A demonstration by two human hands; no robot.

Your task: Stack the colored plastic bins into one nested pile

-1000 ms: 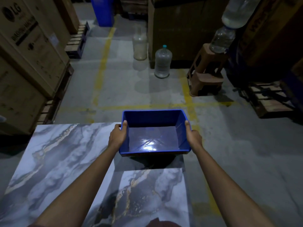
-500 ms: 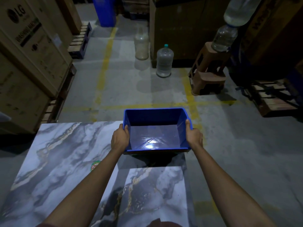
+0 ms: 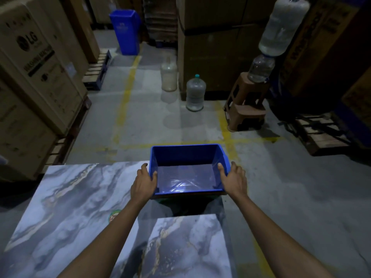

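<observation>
At frame centre, the blue bin (image 3: 188, 171) sits between both hands: left hand (image 3: 143, 184) grasps its left wall, right hand (image 3: 233, 180) its right, above the marble desk (image 3: 76, 197) edge.

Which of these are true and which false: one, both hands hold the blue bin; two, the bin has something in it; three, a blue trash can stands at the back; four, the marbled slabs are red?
1. Both the left hand and the right hand hold the blue bin by its sides. True.
2. The bin holds a load. False: its inside is empty, the floor of it bare and shiny.
3. A blue trash can stands far back on the floor. True.
4. The marbled slabs are red. False: they are grey and white with gold veins.
</observation>
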